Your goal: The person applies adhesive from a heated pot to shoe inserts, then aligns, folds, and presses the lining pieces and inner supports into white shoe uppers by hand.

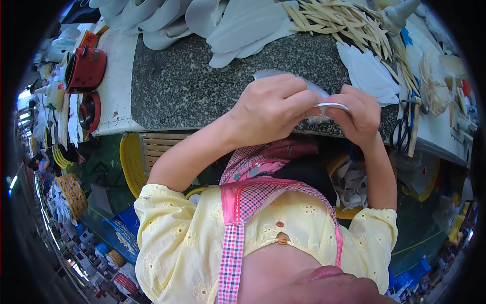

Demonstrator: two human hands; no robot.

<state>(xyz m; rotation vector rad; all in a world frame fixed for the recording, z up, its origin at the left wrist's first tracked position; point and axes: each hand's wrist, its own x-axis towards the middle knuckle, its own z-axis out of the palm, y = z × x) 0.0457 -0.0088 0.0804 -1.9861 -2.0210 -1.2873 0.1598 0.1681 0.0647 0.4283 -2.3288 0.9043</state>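
Note:
Both of my hands are closed on a white, curved shoe piece (333,105) held above the front edge of the dark speckled stone slab (172,86). My left hand (276,104) grips its left side with the fingers curled in. My right hand (358,114) pinches its right side, with the thumb near the bent white edge. A greyish, shiny part of it shows behind the knuckles; the rest is hidden by my fingers. Beyond my hands, a stack of white flat cutouts (248,28) lies on the slab, and white leaf-shaped pieces (367,73) lie to the right.
White shoe uppers (164,23) are piled at the back left, with thin beige strips (344,23) at the back right. A red pot (86,70) stands left. Black-handled scissors (403,129) hang at the right edge. A yellow basket (130,164) is below the table.

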